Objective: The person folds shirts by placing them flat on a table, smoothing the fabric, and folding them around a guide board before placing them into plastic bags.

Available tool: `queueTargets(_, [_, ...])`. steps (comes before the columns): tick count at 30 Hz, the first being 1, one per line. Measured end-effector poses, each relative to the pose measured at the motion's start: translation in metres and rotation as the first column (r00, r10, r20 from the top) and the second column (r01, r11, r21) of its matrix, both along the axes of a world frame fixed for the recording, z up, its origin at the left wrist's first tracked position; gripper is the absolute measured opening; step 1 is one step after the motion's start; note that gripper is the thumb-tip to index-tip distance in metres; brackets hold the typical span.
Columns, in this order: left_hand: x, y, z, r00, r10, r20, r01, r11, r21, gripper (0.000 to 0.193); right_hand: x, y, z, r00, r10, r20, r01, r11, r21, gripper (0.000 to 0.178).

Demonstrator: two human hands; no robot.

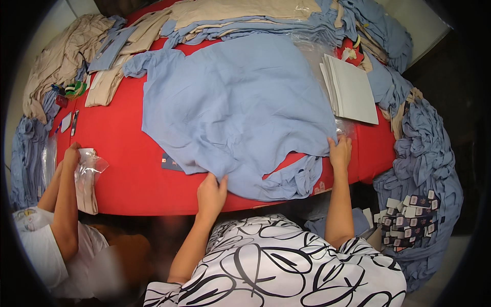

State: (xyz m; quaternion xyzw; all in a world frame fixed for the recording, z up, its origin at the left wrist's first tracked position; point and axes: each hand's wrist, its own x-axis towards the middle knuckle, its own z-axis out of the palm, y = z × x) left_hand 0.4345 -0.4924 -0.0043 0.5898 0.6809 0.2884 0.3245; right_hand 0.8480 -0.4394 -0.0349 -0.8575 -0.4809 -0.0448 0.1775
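A light blue shirt (pixel 235 97) lies spread over the red-covered table, slightly wrinkled, one sleeve reaching to the far left. Its near part curves round a gap that bares the red cover, and a bunched section (pixel 294 179) hangs close to the front edge. My left hand (pixel 211 197) pinches the shirt's near edge between thumb and fingers. Further right, my right hand (pixel 340 152) grips the cloth at the right side, its fingertips partly hidden. A dark blue tag (pixel 171 162) sticks out from beneath the shirt, left of my left hand.
At the left a co-worker's hands (pixel 71 156) hold a beige folded garment in clear plastic (pixel 87 184). White boards (pixel 353 89) lie at the right. Blue and beige garments (pixel 245 20) are stacked at the back. Several dark tags (pixel 411 217) rest on a blue garment heap (pixel 427 148).
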Motion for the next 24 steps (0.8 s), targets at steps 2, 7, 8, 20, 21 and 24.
queueTargets(2, [-0.012, -0.006, -0.001, 0.871, 0.155, 0.466, -0.157, 0.987, -0.034, 0.035, 0.021, -0.008, -0.002, 0.973, 0.056, -0.222, -0.039, 0.996, 0.08, 0.033])
queueTargets(7, [-0.092, -0.05, 0.03, 0.416, 0.228, 0.88, -0.354, 0.932, -0.074, 0.045, 0.071, -0.068, 0.022, 0.559, 0.259, -0.788, -0.032, 0.956, 0.291, 0.02])
queueTargets(8, [-0.102, -0.063, 0.041, 0.451, 0.273, 0.85, -0.343, 0.932, -0.118, 0.051, 0.07, -0.077, 0.036, 0.526, 0.246, -0.814, -0.061, 0.966, 0.253, 0.022])
queueTargets(20, [-0.121, 0.002, 0.006, 0.927, 0.2, -0.317, -0.184, 0.98, 0.078, 0.044, -0.039, -0.004, 0.021, 0.84, 0.536, -0.081, -0.512, 0.834, 0.207, 0.037])
queueTargets(21, [-0.105, 0.007, 0.003, 0.935, 0.145, -0.324, -0.142, 0.989, 0.035, 0.041, -0.053, 0.003, 0.012, 0.825, 0.565, -0.029, -0.546, 0.808, 0.221, 0.038])
queueTargets(24, [-0.123, 0.013, -0.025, 0.98, 0.198, -0.016, -0.196, 0.978, 0.073, 0.037, -0.066, 0.007, -0.013, 0.838, 0.519, 0.168, -0.537, 0.838, 0.094, 0.037])
